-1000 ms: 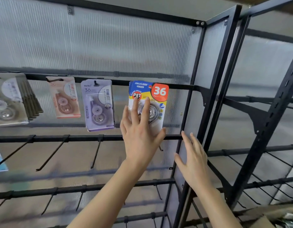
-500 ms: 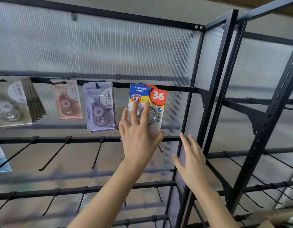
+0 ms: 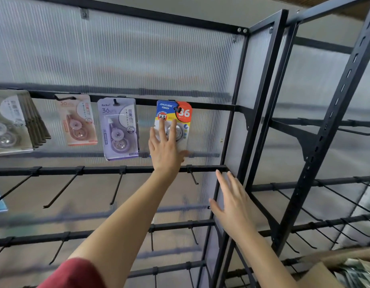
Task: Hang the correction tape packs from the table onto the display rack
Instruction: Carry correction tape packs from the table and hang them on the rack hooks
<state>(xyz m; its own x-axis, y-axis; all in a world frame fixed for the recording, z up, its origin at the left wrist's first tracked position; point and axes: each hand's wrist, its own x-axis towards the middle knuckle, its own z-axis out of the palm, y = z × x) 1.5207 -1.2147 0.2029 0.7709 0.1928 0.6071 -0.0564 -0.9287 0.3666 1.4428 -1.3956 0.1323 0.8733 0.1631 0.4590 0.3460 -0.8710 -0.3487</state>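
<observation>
Blue pack (image 3: 173, 121): on top hook (image 3: 176, 110) of rack (image 3: 261, 100), right of purple pack (image 3: 119, 129), pink pack (image 3: 78, 121), grey stack (image 3: 11, 123).
Left hand (image 3: 166, 148): flat, fingers straight, pressing the pack's face.
Right hand (image 3: 234, 202): spread, empty, near rack post.
Done: four top hooks filled, apparently.
Left: lower hooks (image 3: 117, 188) bare; surface out of view, remaining count unknown.

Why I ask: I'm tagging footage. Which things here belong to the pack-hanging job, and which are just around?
Job: blue-and-yellow correction tape pack under the left hand; lilac pack; pink pack; grey packs; black metal display rack.
Just around: brown cardboard box at bottom right; ribbed translucent back panel.
</observation>
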